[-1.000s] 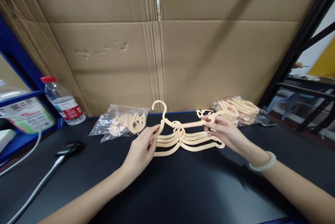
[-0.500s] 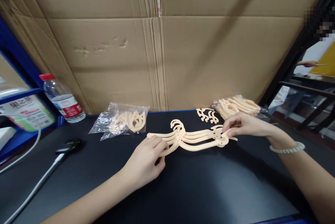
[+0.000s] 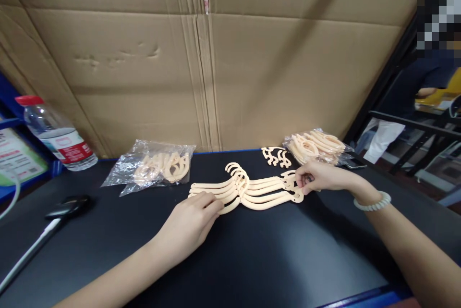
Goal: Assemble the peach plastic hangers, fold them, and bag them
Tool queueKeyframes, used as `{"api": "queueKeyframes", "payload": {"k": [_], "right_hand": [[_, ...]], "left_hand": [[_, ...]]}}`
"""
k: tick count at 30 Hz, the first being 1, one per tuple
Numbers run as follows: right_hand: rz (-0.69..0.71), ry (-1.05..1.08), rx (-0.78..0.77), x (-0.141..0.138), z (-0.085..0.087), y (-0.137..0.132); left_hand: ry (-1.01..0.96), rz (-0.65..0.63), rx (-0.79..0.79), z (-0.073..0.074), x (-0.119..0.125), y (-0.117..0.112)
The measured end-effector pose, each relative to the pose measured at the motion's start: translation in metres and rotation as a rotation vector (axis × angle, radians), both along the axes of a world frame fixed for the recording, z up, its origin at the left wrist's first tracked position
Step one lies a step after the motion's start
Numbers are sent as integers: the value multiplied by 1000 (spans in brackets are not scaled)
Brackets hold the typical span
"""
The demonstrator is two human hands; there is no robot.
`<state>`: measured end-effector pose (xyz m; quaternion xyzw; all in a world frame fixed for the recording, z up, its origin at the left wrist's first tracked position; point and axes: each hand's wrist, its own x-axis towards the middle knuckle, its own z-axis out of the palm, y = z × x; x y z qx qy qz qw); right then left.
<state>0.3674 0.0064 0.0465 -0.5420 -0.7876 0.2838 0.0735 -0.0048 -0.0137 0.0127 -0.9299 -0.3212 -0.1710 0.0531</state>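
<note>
Several beige folding clothes hangers (image 3: 264, 203) lie in an overlapping row on the black table, hooks (image 3: 234, 169) pointing away from me. Over the left arms of the hangers rests my left hand (image 3: 196, 214), its fingers closed around the nearest hanger's left arm; the fingertips are partly hidden. At the right ends, my right hand (image 3: 317, 177) pinches with curled fingers at the rounded tip of a hanger. What exactly lies between those fingertips is hard to see. Small curved beige pieces (image 3: 276, 156) lie just behind the right ends.
Clear plastic bags of beige parts stand back left (image 3: 162, 168) and back right (image 3: 317, 144). A phone (image 3: 356, 163) lies beside the right bag. On the left are a red-capped water bottle (image 3: 59, 137) and a black device (image 3: 67, 207) with a white cable. Cardboard (image 3: 288, 67) walls the back.
The view has turned slightly right. The nearest hanger now lines up more evenly with the others. My right hand stays at the right ends, my left hand on the left arms.
</note>
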Motion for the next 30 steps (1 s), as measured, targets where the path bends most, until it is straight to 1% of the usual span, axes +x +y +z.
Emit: {"api": "queueKeyframes", "payload": {"k": [7, 11, 14, 19, 26, 30], "right_hand": [[-14, -57, 117, 3, -7, 9], [-29, -60, 151, 4, -10, 11], [-34, -62, 148, 4, -12, 12], [-49, -58, 139, 4, -14, 13], [-71, -69, 178, 4, -14, 12], [-65, -70, 207, 4, -11, 9]], "left_hand": [[-86, -5, 47, -8, -1, 8], [-114, -9, 100, -11, -1, 12], [-116, -5, 121, -14, -2, 14], [-118, -10, 100, -16, -5, 16], [-116, -15, 89, -16, -5, 17], [-121, -11, 58, -14, -4, 14]]}}
